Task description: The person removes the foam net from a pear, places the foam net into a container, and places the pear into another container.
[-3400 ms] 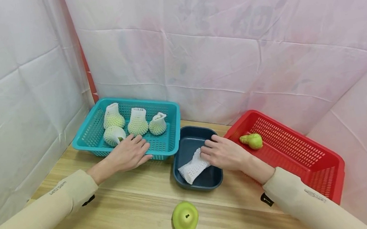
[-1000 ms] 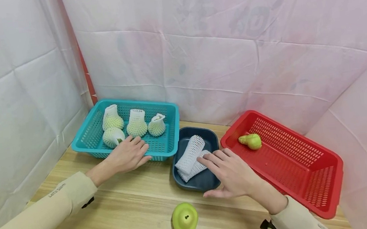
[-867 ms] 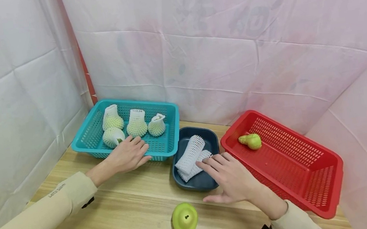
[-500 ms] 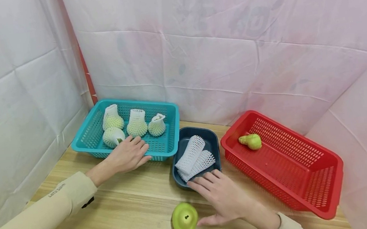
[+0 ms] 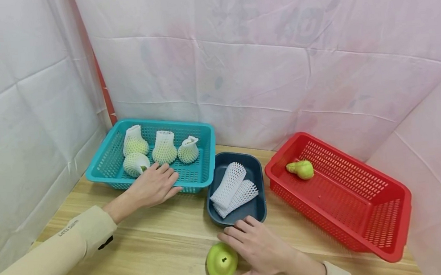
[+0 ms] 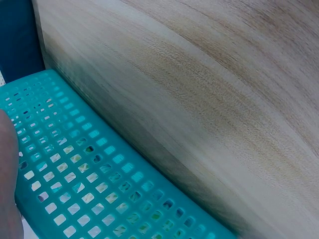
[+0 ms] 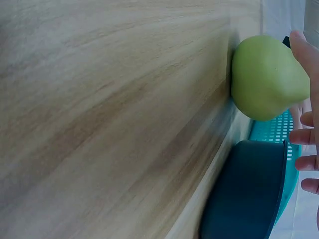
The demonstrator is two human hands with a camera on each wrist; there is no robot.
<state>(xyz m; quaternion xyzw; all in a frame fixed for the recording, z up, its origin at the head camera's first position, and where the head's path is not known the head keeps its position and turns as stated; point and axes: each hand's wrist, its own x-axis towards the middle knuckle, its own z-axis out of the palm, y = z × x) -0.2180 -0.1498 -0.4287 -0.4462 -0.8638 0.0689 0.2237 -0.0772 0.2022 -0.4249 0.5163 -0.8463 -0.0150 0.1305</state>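
In the head view a bare green pear (image 5: 222, 263) stands upright on the wooden table. My right hand (image 5: 256, 250) is just right of it, thumb apart from the fingers and nothing held; the right wrist view shows fingers (image 7: 303, 137) spread near the pear (image 7: 266, 77). Over the front rim of the teal basket (image 5: 210, 156) lies my left hand (image 5: 153, 185), fingers draped inside. That basket holds several pears in white foam nets, such as the middle netted pear (image 5: 164, 148). Two flat foam nets (image 5: 232, 190) lie crossed in the dark blue tray (image 5: 257, 165).
To the right, the red basket (image 5: 344, 205) stands at an angle, with one bare green pear (image 5: 304, 170) near its back left corner. The blue tray sits between both baskets. White cloth walls (image 5: 206, 76) rise behind and beside the table.
My right hand, earlier over the blue tray at a foam net, has drawn back toward the table pear, uncovering both nets. My left hand stays on the teal basket's rim.
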